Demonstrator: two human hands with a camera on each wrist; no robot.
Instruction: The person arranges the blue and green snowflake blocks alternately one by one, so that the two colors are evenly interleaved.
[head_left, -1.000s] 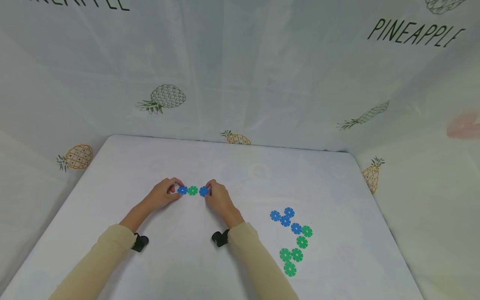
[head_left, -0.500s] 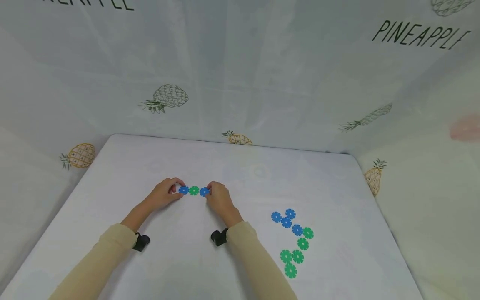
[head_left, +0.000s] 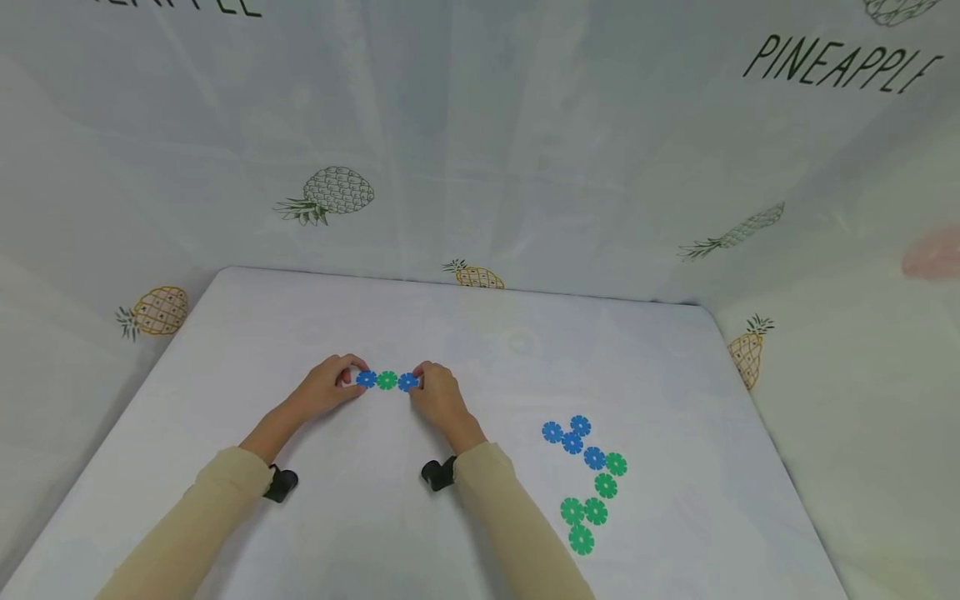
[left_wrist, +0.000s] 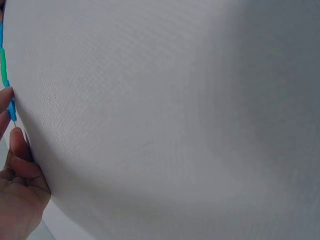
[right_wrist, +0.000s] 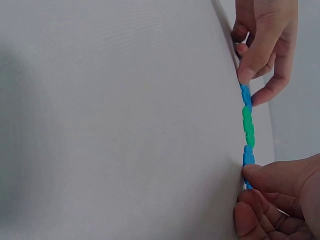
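A row of three small notched discs lies between the hands, a little left of the table's (head_left: 480, 337) middle and toward its far edge; from left to right it goes left blue disc (head_left: 366, 379), green disc (head_left: 387, 380), right blue disc (head_left: 407, 382). The left hand (head_left: 325, 389) pinches the left blue disc at its outer side, thumb and finger nearly closed with only the thing between them; the right hand (head_left: 439, 398) has the right blue disc in a like pinch, the other fingers curled under.

The discs look like thin plastic; I would judge them very light, stiff with a little spring, smooth enough to slip from a loose pinch, and not fragile, though the joints may bend or pop apart if twisted; the outer rims of the end discs seem the best hold, leaving the inner notches free.

The row's long axis runs left to right, about parallel to the table's far edge, one end toward the left edge and the other toward the right; a single disc is round and points nowhere; both wrist views see the row nearly edge-on. The left blue disc and the green disc touch; whether the right blue disc is slotted in or merely abuts, I cannot tell.
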